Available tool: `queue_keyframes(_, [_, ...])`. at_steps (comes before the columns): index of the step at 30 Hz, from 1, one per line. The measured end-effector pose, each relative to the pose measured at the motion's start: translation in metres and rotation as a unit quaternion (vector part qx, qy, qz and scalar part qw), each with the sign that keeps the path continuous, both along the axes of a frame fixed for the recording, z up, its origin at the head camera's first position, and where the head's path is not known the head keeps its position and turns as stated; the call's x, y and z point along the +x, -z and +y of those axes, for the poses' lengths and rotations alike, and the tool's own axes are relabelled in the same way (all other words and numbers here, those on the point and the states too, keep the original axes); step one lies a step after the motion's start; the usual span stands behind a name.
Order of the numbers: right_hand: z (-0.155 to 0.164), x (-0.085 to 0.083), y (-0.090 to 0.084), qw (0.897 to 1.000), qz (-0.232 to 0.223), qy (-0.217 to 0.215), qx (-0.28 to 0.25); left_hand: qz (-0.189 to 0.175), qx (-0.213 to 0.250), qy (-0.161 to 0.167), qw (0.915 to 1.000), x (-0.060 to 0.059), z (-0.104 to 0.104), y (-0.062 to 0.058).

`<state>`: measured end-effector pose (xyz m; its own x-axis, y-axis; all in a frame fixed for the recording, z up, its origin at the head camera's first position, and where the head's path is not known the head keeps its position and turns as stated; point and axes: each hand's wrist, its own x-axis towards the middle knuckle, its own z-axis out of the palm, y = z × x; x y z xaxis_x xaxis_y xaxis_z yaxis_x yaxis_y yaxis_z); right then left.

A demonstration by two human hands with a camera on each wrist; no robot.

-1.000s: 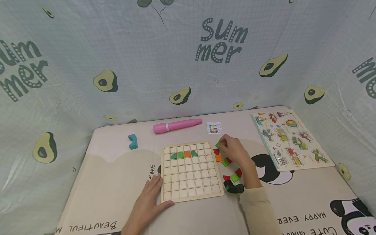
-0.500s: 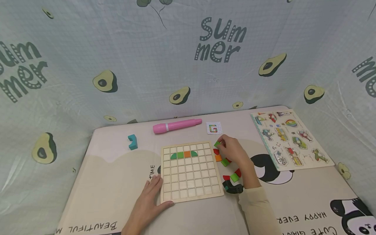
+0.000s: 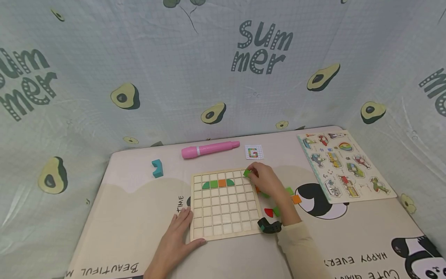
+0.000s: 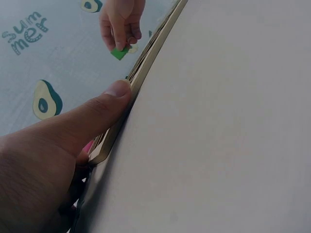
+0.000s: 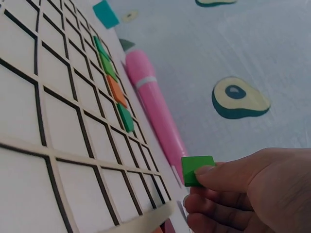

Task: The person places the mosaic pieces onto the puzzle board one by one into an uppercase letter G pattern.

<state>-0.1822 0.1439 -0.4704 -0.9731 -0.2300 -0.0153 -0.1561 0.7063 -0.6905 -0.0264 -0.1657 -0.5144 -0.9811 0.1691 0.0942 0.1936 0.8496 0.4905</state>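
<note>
over far right corner of pale wooden grid board (image 3: 226, 203), right hand (image 3: 268, 182) pinches small green square tile (image 3: 247, 173) between thumb and fingertips, tile just above board. left of grip, green-and-orange tile row (image 3: 218, 183) sits in board. left hand (image 3: 174, 242) flat, fingers straight, thumb pressing board's near left edge.

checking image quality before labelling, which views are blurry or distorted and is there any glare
Head view: sharp, evenly lit, no glare, edges bowed by the wide lens. Left wrist view: the close left hand is soft. Right wrist view: the green tile is sharp, the wooden grid board stretched by perspective.
</note>
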Motion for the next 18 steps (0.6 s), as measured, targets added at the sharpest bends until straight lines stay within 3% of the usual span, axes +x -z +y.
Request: queue_keyframes(18, [-0.046,0.01,0.008,0.997,0.036,-0.072,-0.001,-0.006,0.0,0.0,1.0,-0.001,-0.001,-0.001])
